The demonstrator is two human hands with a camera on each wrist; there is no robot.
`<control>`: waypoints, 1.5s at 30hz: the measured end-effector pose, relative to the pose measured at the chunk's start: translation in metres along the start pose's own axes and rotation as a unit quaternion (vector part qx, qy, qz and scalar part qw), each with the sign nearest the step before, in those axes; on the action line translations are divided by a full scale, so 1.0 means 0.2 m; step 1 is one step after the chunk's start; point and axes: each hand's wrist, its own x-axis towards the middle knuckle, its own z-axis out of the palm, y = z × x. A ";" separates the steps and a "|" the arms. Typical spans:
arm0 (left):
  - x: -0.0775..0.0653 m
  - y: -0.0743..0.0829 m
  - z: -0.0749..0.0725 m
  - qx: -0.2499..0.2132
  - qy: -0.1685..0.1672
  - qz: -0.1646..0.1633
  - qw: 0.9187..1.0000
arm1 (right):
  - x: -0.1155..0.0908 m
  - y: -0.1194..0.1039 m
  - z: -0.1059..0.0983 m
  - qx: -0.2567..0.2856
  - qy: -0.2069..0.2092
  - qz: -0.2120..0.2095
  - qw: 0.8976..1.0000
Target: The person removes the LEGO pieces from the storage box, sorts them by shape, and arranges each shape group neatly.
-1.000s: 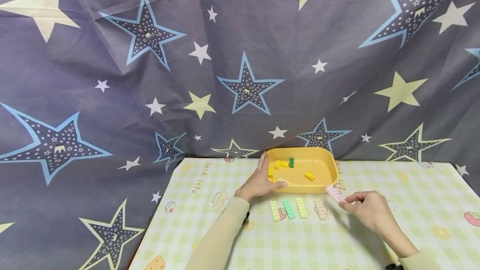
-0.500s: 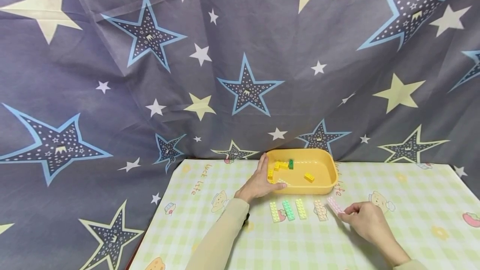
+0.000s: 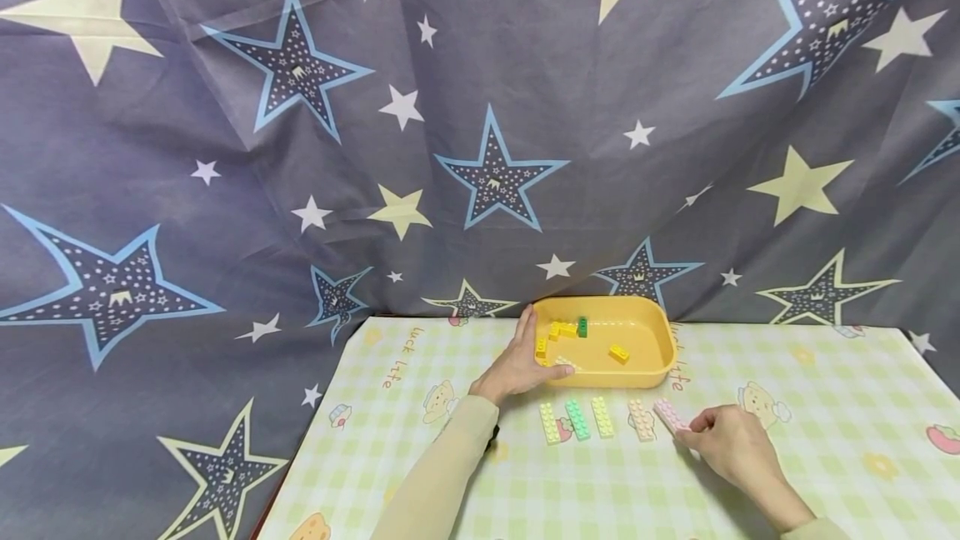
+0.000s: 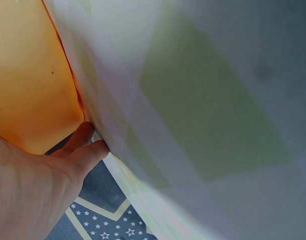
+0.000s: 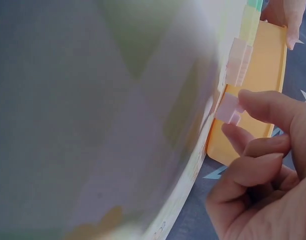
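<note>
My right hand (image 3: 738,447) pinches the near end of a pink building brick (image 3: 669,414) between thumb and forefinger, its other fingers folded. The long studded brick lies low at the tabletop, slanted, at the right end of a row. In the right wrist view, thumb and fingertip meet the end of this pink brick (image 5: 227,108). My left hand (image 3: 519,367) holds the left end of a yellow plastic tub (image 3: 607,380), thumb over the front rim and fingers along the side. The left wrist view has the fingers (image 4: 88,150) against the tub's outside.
Left of the pink brick lie a peach brick (image 3: 641,420), a pale yellow brick (image 3: 602,417), a mint green brick (image 3: 577,419) and another pale yellow brick (image 3: 550,423). Inside the tub are several yellow bricks (image 3: 618,353) and a dark green one (image 3: 582,327). A starry curtain (image 3: 480,107) hangs behind the table.
My right hand has brought the pink brick from beside the tub's front right corner down toward me, to the right end of the row. The left hand has stayed on the tub.
</note>
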 end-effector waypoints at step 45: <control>0.01 -0.02 0.00 0.051 -0.003 -0.001 0.999 | 0.23 -0.39 -0.14 -0.048 0.029 -0.164 0.985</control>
